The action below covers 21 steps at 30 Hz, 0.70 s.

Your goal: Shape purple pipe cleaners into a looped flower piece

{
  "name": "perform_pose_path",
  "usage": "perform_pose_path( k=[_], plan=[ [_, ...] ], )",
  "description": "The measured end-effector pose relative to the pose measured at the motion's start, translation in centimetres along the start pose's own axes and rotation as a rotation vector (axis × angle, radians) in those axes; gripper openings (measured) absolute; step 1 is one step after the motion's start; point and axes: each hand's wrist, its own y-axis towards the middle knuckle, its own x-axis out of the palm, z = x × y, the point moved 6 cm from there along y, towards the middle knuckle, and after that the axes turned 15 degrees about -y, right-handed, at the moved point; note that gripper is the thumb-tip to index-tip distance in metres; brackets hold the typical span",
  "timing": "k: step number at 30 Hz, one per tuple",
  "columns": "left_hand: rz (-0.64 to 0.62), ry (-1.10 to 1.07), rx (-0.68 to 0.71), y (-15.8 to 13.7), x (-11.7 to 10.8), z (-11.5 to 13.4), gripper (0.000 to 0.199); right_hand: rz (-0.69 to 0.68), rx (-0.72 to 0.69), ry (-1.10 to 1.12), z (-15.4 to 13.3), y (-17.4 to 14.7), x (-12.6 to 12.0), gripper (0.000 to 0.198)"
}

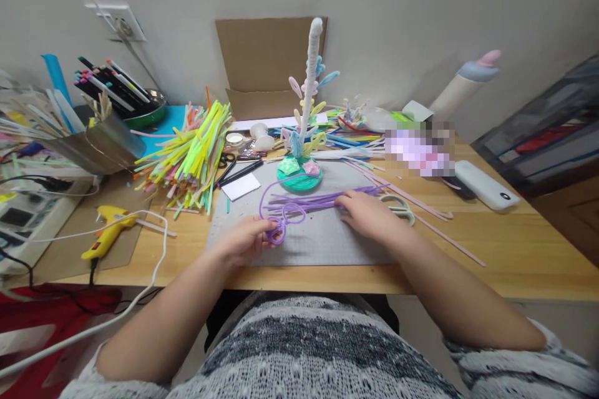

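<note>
My left hand (250, 237) pinches a purple pipe cleaner bent into loops (277, 232), and its loose end curves up toward the stand. My right hand (367, 215) reaches over a bundle of straight purple pipe cleaners (309, 201) lying on the grey cutting mat (318, 246), its fingertips closed at the bundle. Scissors with pale handles (405, 207) lie just beyond that hand, partly hidden by it. Behind both hands stands an upright white wrapped stem (311, 75) with pastel loops, set on a round green base (299, 183) with small green and pink flowers.
Left of the mat lie a heap of yellow and pastel pipe cleaners (196, 159) and a yellow glue gun (107, 227) with a white cable looping forward. Black pens (246, 170) and a white card (240, 186) rest nearby. At right are a phone (486, 186) and a bottle (463, 87).
</note>
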Motion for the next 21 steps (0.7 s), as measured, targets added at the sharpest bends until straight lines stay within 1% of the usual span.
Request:
perform_pose_path(
  k=[1, 3, 4, 5, 7, 8, 11, 15, 17, 18, 19, 21],
  plan=[
    [0.004, -0.049, 0.029, -0.2, 0.2, 0.0, 0.011, 0.021, -0.011, 0.004, 0.1, -0.3, 0.4, 0.023],
    [0.05, -0.142, 0.077, -0.4, 0.2, 0.0, 0.005, 0.065, -0.02, 0.037, 0.6, -0.8, 1.1, 0.024],
    [0.072, -0.18, 0.086, -0.4, 0.2, 0.0, 0.004, 0.086, -0.005, 0.036, 1.0, -1.2, 1.3, 0.023],
    [0.086, -0.209, 0.096, -0.5, 0.2, 0.1, 0.005, 0.109, 0.032, 0.021, 1.7, -1.6, 1.5, 0.022],
    [0.092, -0.243, 0.117, -0.5, 0.3, 0.3, 0.008, 0.173, 0.15, -0.017, 3.6, -2.4, 1.7, 0.023],
    [0.086, -0.248, 0.126, -0.5, 0.4, 0.5, 0.008, 0.189, 0.182, -0.011, 4.5, -2.9, 1.9, 0.023],
    [0.051, -0.239, 0.127, -0.3, 1.0, 0.8, 0.006, 0.188, 0.21, 0.027, 6.8, -3.8, 3.2, 0.02],
    [-0.028, -0.198, 0.117, -0.1, 2.2, 1.2, 0.005, 0.217, 0.085, 0.151, 8.3, -4.1, 4.3, 0.026],
    [-0.063, -0.173, 0.131, 0.0, 2.9, 1.4, 0.007, 0.208, 0.06, 0.199, 8.5, -4.2, 4.1, 0.029],
    [-0.076, -0.16, 0.143, 0.0, 3.2, 1.6, 0.008, 0.216, 0.06, 0.223, 8.4, -4.3, 3.6, 0.029],
    [-0.085, -0.144, 0.155, 0.0, 3.6, 1.8, 0.009, 0.238, 0.06, 0.254, 8.0, -4.4, 2.7, 0.029],
    [-0.098, -0.107, 0.183, 0.2, 4.3, 2.2, 0.012, 0.351, 0.067, 0.356, 6.4, -4.7, 0.2, 0.021]
  ],
)
